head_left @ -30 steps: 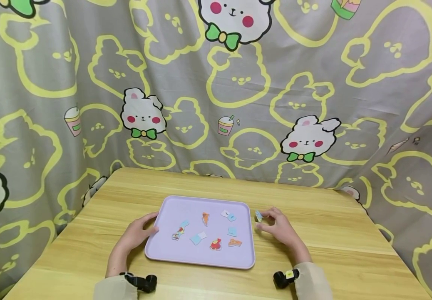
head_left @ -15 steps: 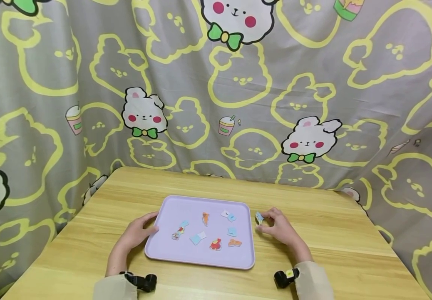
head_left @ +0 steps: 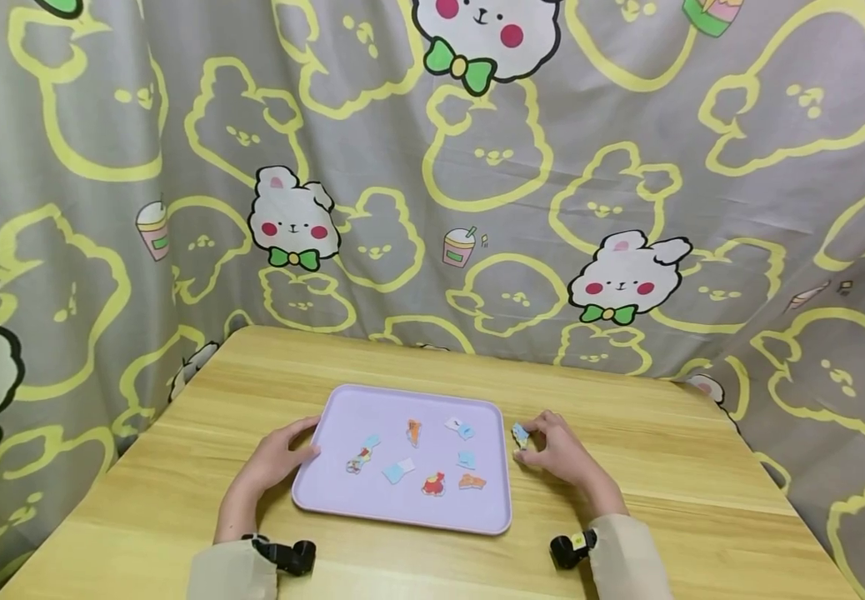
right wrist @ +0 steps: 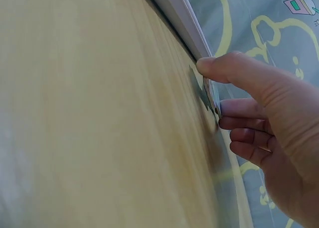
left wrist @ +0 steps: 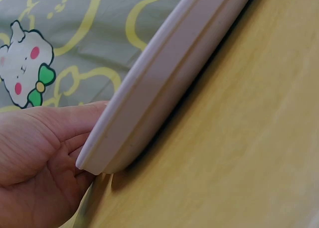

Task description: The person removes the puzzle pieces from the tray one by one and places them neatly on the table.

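My left hand (head_left: 271, 462) grips the left side of a lilac tray (head_left: 350, 417), thumb over the rim. In the left wrist view its other fingers are partly hidden behind the tray wall (left wrist: 149, 88). Just off the tray's right side, my right hand (head_left: 566, 454) pinches a small blue and yellowish cut-out piece (head_left: 520, 435) between thumb and fingers. The right wrist view shows this piece (right wrist: 212, 96) nearly edge-on, close to the wooden surface. On the tray lie several flat puzzle-like pieces, among them a red one (head_left: 433, 483) and an orange one (head_left: 413, 432).
The tray lies on a wood-grain table (head_left: 672, 475). More pieces on it are a second orange one (head_left: 472, 481), a light blue one (head_left: 466, 459) and a white and blue one (head_left: 399, 471). A patterned grey curtain (head_left: 387, 158) hangs behind the table.
The head view has shifted slightly. Both hands keep their places, the left on the tray's edge and the right with the small piece beside the tray.
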`<state>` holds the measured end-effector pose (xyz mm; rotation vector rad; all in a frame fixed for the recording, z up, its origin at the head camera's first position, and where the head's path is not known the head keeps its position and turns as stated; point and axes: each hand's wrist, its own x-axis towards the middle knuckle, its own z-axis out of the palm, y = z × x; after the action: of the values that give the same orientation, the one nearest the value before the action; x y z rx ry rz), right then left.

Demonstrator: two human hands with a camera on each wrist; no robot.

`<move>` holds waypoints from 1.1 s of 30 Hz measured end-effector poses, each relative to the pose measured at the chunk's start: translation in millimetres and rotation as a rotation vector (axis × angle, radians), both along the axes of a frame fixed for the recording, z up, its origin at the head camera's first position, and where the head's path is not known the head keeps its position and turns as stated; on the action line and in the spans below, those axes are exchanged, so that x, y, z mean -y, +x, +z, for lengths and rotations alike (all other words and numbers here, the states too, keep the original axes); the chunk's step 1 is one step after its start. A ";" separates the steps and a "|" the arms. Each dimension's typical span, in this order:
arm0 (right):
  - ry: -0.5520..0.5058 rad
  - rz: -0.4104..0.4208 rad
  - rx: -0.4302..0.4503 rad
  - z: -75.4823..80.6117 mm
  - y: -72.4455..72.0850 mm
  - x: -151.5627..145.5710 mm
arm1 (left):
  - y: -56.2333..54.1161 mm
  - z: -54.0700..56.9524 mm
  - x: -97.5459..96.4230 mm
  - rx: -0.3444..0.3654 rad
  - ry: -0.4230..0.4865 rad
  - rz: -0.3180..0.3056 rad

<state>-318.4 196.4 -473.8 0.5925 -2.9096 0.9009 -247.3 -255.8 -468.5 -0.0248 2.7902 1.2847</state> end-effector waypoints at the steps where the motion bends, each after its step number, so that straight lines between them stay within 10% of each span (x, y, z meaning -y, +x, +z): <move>1: 0.007 0.003 -0.005 0.8 0.3 0.6 | 0.2 0.9 -0.3 0.004 -0.001 0.000; 26: 0.099 0.015 -0.006 8.1 -0.5 3.8 | -0.8 -0.7 1.6 -0.011 -0.002 0.008; 33: -0.012 -0.004 0.036 3.5 2.9 1.3 | 0.1 -2.1 1.2 -0.006 -0.002 0.002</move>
<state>-315.5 195.2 -470.3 0.5756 -2.9335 0.9371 -247.2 -257.0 -470.6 -0.0244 2.7970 1.2853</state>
